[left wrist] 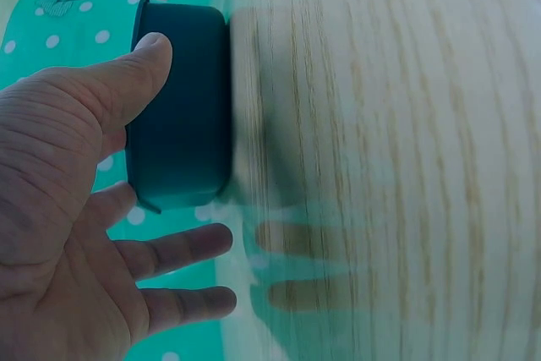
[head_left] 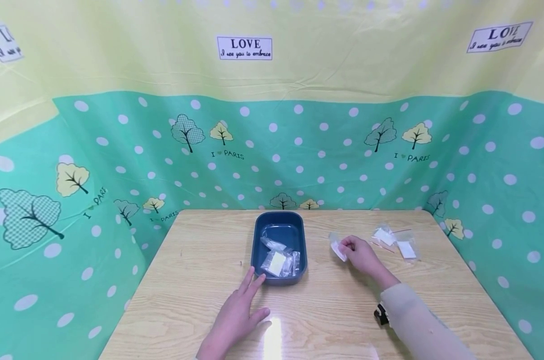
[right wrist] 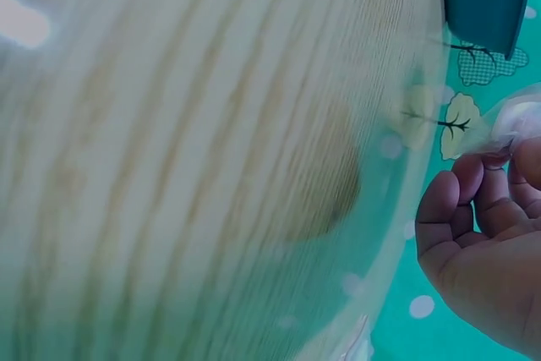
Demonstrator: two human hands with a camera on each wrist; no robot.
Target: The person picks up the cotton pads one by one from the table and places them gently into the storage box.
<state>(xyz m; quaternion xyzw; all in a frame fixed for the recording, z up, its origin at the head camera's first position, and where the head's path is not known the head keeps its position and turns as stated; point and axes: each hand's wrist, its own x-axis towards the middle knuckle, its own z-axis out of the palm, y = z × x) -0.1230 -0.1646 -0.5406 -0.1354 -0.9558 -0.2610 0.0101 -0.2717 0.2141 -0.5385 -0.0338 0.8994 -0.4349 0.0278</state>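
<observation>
A dark blue rectangular tray [head_left: 303,232] stands on the wooden table with several small clear plastic bags [head_left: 278,263] in its near half, one holding a white square. At the tray's near left corner is my left hand [head_left: 236,316], fingers spread and mostly straight, fingertips right at the rim; in the left wrist view the tray wall [left wrist: 190,116] appears beside the thumb. To the right of the tray my right hand [head_left: 363,255] pinches a small clear zip bag [head_left: 337,247] with something white inside. That bag [right wrist: 517,120] shows above the curled fingers in the right wrist view.
Farther right lie more small clear bags with white squares [head_left: 406,249], with red-edged strips [head_left: 383,246] about them. A patterned green and yellow curtain [head_left: 299,150] hangs behind and along both sides of the table [head_left: 186,280]. A black band [head_left: 381,315] is on the right wrist.
</observation>
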